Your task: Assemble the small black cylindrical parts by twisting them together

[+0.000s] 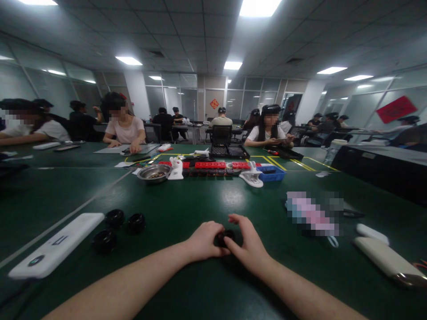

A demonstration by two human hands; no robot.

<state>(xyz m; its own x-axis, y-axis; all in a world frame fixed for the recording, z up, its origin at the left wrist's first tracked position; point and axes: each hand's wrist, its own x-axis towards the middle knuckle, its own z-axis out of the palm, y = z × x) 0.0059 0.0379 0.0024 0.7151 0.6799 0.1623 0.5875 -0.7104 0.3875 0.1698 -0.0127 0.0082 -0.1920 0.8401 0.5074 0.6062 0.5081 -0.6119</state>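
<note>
One dark green bench [207,200] fills the lower two thirds of the frame, marked with pale and yellow tape lines.

One black case [376,166], right edge at mid height, resting on the bench.

One long white flat device [55,245], lower left, lying at a slant.

One cream oblong case [388,260], lower right, with a smaller white oblong [372,233] just above it.

One row of red blocks [210,165], centre of the frame at the far part of the bench.

One steel bowl [154,172], left of centre, with a white stand [175,169] just beside it on the right.

One blue tray [271,172], right of centre, next to a white curved piece [251,178].

Three black round parts [114,218] [136,222] [104,240], lower left, clustered near the white device.

One left hand [204,242], lower centre, its grip curled closed against a small black round part [224,238].

One right hand [248,244], lower centre, fingers closed on the same part from the right; the part sits between both hands, just above the bench.

Several seated people along the far side, upper half of the frame.
</note>
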